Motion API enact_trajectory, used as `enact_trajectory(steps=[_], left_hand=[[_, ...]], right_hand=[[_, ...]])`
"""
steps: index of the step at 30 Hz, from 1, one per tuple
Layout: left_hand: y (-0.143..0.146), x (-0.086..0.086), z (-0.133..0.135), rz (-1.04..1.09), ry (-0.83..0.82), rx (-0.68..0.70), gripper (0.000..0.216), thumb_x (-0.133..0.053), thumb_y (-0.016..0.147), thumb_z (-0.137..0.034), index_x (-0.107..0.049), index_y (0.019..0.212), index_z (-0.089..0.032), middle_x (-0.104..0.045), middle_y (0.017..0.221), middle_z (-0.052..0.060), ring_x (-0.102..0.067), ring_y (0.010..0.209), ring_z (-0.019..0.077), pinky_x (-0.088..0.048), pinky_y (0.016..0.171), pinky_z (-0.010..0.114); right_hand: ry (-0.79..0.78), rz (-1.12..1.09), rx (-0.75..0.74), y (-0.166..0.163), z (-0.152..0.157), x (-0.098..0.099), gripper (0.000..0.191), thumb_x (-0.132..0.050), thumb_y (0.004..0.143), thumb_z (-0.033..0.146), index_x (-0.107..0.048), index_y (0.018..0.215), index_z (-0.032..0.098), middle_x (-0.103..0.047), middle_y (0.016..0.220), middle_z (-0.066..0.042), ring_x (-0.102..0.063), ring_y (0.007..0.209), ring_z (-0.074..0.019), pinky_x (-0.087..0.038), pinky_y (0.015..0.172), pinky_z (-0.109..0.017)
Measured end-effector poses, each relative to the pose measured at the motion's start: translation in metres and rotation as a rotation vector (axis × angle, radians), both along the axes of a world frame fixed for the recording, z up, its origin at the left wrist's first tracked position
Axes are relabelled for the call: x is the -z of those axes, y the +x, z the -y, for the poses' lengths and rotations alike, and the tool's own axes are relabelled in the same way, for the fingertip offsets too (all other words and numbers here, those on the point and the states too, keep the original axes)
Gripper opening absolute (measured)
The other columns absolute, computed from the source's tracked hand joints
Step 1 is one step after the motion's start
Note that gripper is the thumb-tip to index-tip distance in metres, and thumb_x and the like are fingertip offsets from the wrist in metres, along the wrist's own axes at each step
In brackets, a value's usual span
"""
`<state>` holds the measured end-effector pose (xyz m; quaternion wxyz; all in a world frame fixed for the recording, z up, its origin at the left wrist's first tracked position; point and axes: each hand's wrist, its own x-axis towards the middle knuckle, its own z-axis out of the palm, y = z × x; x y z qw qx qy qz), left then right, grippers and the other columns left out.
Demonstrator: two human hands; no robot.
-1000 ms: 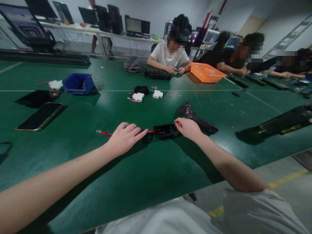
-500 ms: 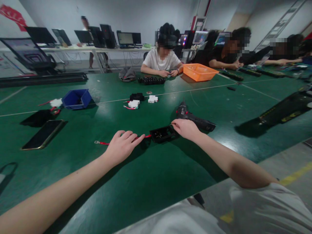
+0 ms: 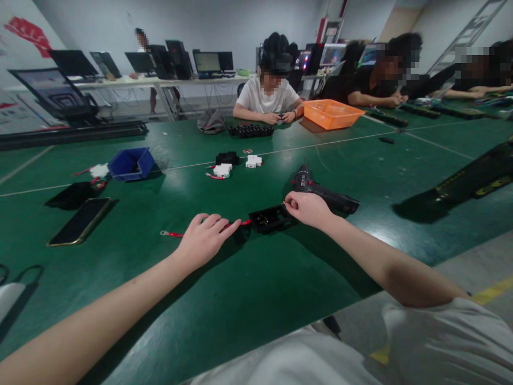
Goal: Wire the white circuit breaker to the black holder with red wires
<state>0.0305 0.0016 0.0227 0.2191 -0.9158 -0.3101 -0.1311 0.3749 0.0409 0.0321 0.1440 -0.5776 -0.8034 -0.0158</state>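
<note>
A red cable with a metal ring lug on its left end runs under my left hand, whose fingers curl over it. Its right end reaches a small open black plastic box, in which several brass-coloured bits, perhaps screws, lie. At the box's right end my right hand is closed in a pinch; a tiny yellowish piece shows at the fingertips, too small to name. Just behind that hand a black cordless drill lies on its side, its bit pointing away from me.
Beyond the box are white breaker-like modules and a black block. To the left lie a phone, a black pouch and a blue bin. Across the green table, a person sits by an orange basket.
The view has shifted slightly, so everything sits a little further right in it. Both hands keep nearly the same pose at the cable and the box.
</note>
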Motion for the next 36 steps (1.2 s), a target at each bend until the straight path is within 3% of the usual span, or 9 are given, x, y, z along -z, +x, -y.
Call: enact_trajectory(steps=[17,24,36], left_hand=[[0.001,-0.0016,0.0003,-0.009,0.015,0.0,0.047,-0.052,0.095,-0.012,-0.061,0.139,-0.024,-0.074,0.107,0.009,-0.064,0.098,0.0246,-0.046,0.081,0.042],[0.0012,-0.0018,0.0013,-0.02,0.013,-0.012,0.046,-0.052,0.095,-0.011,-0.061,0.138,-0.024,-0.074,0.108,0.009,-0.064,0.099,0.0247,-0.044,0.082,0.04],[0.0021,-0.0023,0.0022,-0.032,0.025,-0.015,0.047,-0.053,0.095,-0.012,-0.06,0.139,-0.024,-0.074,0.107,0.008,-0.064,0.1,0.0254,-0.045,0.082,0.042]], right_hand=[[-0.027,0.147,0.031,-0.0015,0.0009,-0.0028,0.017,-0.056,0.095,0.028,-0.072,0.096,0.022,-0.076,0.081,-0.004,-0.067,0.066,-0.0192,-0.036,0.057,-0.029],[-0.024,0.15,0.03,-0.0015,0.0004,-0.0015,0.022,-0.056,0.096,0.029,-0.072,0.109,0.022,-0.077,0.085,-0.005,-0.068,0.07,-0.0207,-0.038,0.058,-0.029],[-0.07,0.069,0.011,0.0005,-0.0012,0.001,0.012,-0.06,0.091,0.025,-0.069,0.098,0.022,-0.074,0.077,-0.001,-0.064,0.065,-0.0176,-0.033,0.056,-0.028]])
